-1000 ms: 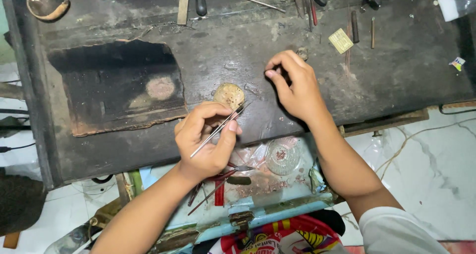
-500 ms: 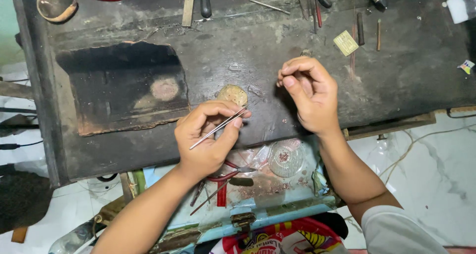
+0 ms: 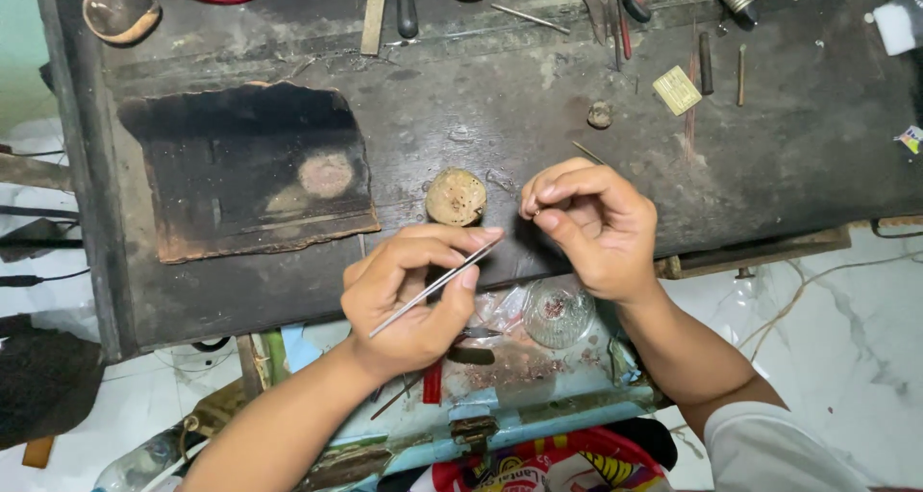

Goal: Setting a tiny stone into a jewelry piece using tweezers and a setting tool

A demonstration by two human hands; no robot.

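The left hand [image 3: 413,300] is closed around slim metal tweezers [image 3: 437,285], gripped between thumb and fingers with the tips aimed up and to the right. The right hand [image 3: 591,223] is curled shut just beside them, thumb and forefinger pinched together on something too small to make out. Near both hands, a small round tan disc [image 3: 456,196] lies on the dark, worn desk [image 3: 461,98]. A charred board [image 3: 252,170] sits further left.
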